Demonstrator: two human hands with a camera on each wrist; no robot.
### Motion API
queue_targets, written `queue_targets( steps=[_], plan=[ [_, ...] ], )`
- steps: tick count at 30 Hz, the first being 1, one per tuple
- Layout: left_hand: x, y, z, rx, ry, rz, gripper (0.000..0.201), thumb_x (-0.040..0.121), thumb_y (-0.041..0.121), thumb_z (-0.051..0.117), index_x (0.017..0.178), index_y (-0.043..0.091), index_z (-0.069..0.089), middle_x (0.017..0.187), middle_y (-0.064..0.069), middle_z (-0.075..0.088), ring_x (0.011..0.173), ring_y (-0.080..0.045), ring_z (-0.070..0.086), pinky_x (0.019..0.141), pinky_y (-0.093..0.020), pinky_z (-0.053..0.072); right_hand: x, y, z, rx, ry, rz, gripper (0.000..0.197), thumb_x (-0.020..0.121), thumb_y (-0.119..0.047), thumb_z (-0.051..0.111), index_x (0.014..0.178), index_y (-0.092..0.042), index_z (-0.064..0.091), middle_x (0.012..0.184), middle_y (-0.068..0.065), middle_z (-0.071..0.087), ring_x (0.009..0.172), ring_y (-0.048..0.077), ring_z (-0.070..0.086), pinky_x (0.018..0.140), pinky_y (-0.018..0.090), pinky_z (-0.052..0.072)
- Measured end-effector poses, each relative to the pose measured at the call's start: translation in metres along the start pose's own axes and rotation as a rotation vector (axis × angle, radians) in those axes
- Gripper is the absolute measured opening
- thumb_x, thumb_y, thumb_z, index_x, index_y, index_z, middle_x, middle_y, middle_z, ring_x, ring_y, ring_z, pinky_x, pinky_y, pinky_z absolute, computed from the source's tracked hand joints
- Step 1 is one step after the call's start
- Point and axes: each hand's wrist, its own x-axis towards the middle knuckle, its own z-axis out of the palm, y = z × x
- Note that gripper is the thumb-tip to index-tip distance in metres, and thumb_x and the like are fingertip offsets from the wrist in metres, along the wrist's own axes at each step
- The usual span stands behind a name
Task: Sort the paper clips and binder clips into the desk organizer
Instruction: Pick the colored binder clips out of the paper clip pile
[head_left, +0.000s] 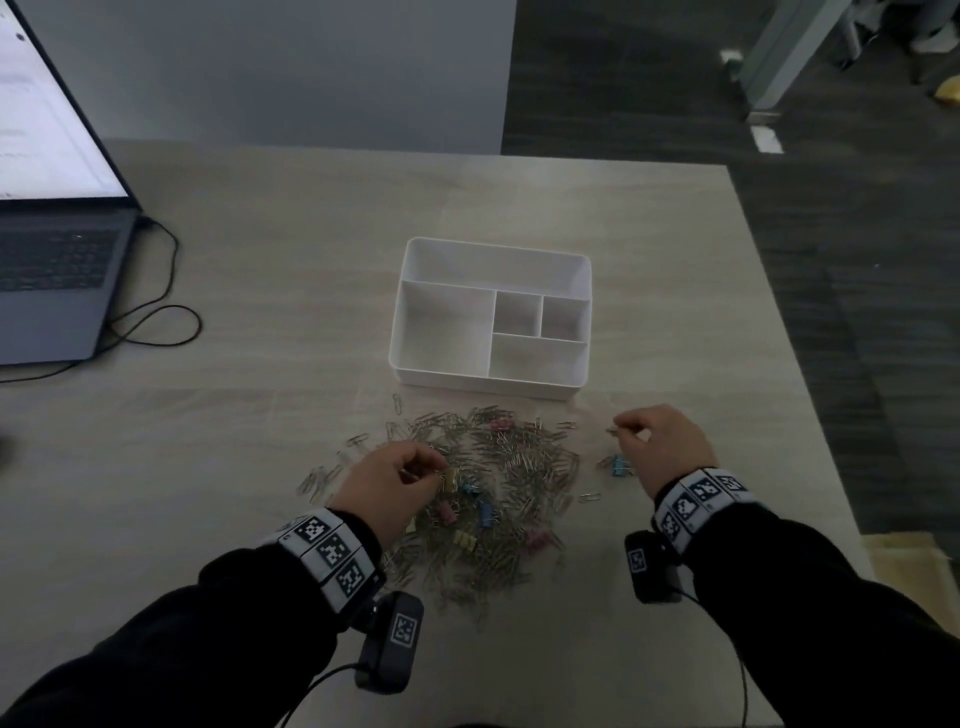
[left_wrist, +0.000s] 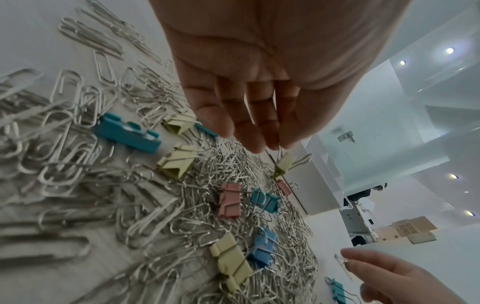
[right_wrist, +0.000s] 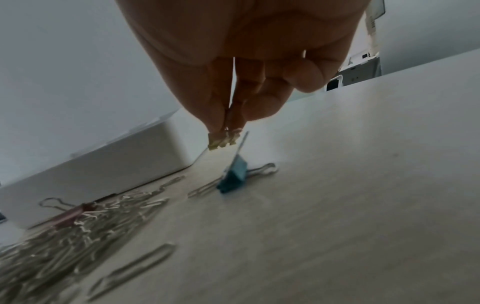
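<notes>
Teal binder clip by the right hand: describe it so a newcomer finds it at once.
Start at the white organizer, then drop to the right hand in front of it. The teal binder clip lies just left of that wrist, apart from the main pile, no paper clips under it.

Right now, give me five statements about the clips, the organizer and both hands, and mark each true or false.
1. The left hand pinches the wire handle of a yellow binder clip. True.
2. The desk organizer already holds binder clips. False: every compartment seen from the head view is empty.
3. The right hand holds a blue binder clip. False: it pinches a small pale yellow clip; the blue binder clip lies on the table.
4. The pile lies between the organizer and the person. True.
5. A laptop sits right of the organizer. False: left.
</notes>
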Motion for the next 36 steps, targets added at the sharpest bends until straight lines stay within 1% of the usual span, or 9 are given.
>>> queue_targets(
  steps=[7, 10, 13, 16, 22, 27, 30, 33, 36],
  plan=[
    [-0.001, -0.007, -0.001, -0.031, 0.005, -0.025, 0.017, 0.086, 0.010, 0.063, 0.084, 0.026, 0.067, 0.063, 0.010, 0.064, 0.050, 0.001, 0.053, 0.049, -0.014, 0.045, -0.006, -0.009, 0.018, 0.016, 0.152, -0.145, 0.013, 0.078, -0.019, 0.067, 0.089, -0.022, 0.073, 0.100, 0.001, 0.058, 0.095, 0.025, 0.058, 0.092, 0.034, 0.046],
    [-0.001, -0.015, -0.006, -0.042, 0.025, -0.063, 0.021, 0.085, 0.010, 0.063, 0.079, 0.030, 0.068, 0.071, 0.008, 0.065, 0.061, -0.011, 0.058, 0.059, -0.028, 0.052, -0.011, -0.042, 0.036, -0.049, 0.008, -0.391, 0.017, 0.081, -0.027, 0.063, 0.094, -0.026, 0.073, 0.104, -0.002, 0.061, 0.098, 0.025, 0.057, 0.091, 0.043, 0.048],
    [-0.002, -0.020, -0.010, -0.039, 0.036, -0.077, 0.021, 0.084, 0.012, 0.064, 0.078, 0.031, 0.069, 0.077, 0.006, 0.066, 0.071, -0.017, 0.063, 0.067, -0.032, 0.056, -0.015, -0.073, 0.055, -0.264, -0.239, -0.528, 0.034, 0.089, -0.037, 0.048, 0.119, -0.032, 0.062, 0.140, -0.007, 0.049, 0.127, 0.023, 0.042, 0.106, 0.048, 0.037],
    [-0.005, -0.022, -0.013, -0.047, 0.047, -0.081, 0.019, 0.084, 0.014, 0.064, 0.077, 0.031, 0.069, 0.076, 0.008, 0.066, 0.072, -0.015, 0.064, 0.068, -0.031, 0.056, -0.015, -0.083, 0.067, -0.320, -0.290, -0.522, 0.043, 0.092, -0.036, 0.038, 0.132, -0.029, 0.052, 0.147, -0.010, 0.042, 0.133, 0.020, 0.034, 0.109, 0.048, 0.033],
    [-0.004, -0.021, -0.010, -0.045, 0.055, -0.080, 0.018, 0.082, 0.016, 0.066, 0.077, 0.033, 0.069, 0.077, 0.008, 0.068, 0.073, -0.014, 0.066, 0.071, -0.031, 0.057, -0.014, -0.054, 0.042, -0.118, -0.065, -0.476, 0.049, 0.090, -0.030, 0.033, 0.126, -0.013, 0.061, 0.132, 0.002, 0.060, 0.120, 0.022, 0.054, 0.109, 0.035, 0.033],
    [-0.005, -0.010, -0.001, -0.043, 0.019, -0.039, 0.011, 0.086, 0.016, 0.065, 0.085, 0.026, 0.068, 0.066, 0.011, 0.067, 0.062, 0.003, 0.059, 0.058, -0.011, 0.045, -0.003, -0.002, 0.019, -0.188, -0.026, -0.268, 0.066, 0.083, -0.040, 0.020, 0.127, -0.011, 0.060, 0.138, 0.004, 0.055, 0.127, 0.023, 0.049, 0.111, 0.036, 0.031],
    [-0.005, -0.006, 0.006, -0.082, -0.015, -0.018, 0.013, 0.085, 0.013, 0.065, 0.085, 0.026, 0.066, 0.069, 0.008, 0.070, 0.063, -0.002, 0.066, 0.066, -0.025, 0.051, -0.010, 0.008, 0.016, -0.197, 0.075, -0.234, 0.048, 0.082, -0.036, 0.036, 0.114, -0.019, 0.067, 0.133, 0.002, 0.060, 0.121, 0.025, 0.052, 0.107, 0.039, 0.036],
    [-0.006, -0.004, 0.014, -0.090, -0.052, 0.001, 0.011, 0.084, 0.012, 0.068, 0.085, 0.022, 0.063, 0.075, -0.002, 0.071, 0.064, -0.011, 0.070, 0.070, -0.033, 0.056, -0.026, -0.007, 0.022, -0.034, 0.157, -0.382, 0.033, 0.079, -0.037, 0.049, 0.098, -0.021, 0.072, 0.114, 0.001, 0.067, 0.108, 0.023, 0.059, 0.101, 0.043, 0.043],
    [-0.006, -0.001, 0.024, -0.043, -0.034, 0.052, 0.016, 0.078, 0.014, 0.073, 0.077, 0.024, 0.061, 0.073, 0.000, 0.069, 0.066, -0.015, 0.067, 0.065, -0.030, 0.055, -0.054, -0.039, 0.030, 0.144, -0.112, -0.515, 0.037, 0.083, -0.039, 0.062, 0.115, -0.022, 0.064, 0.113, -0.003, 0.063, 0.096, 0.009, 0.056, 0.091, 0.034, 0.049]
  ],
)
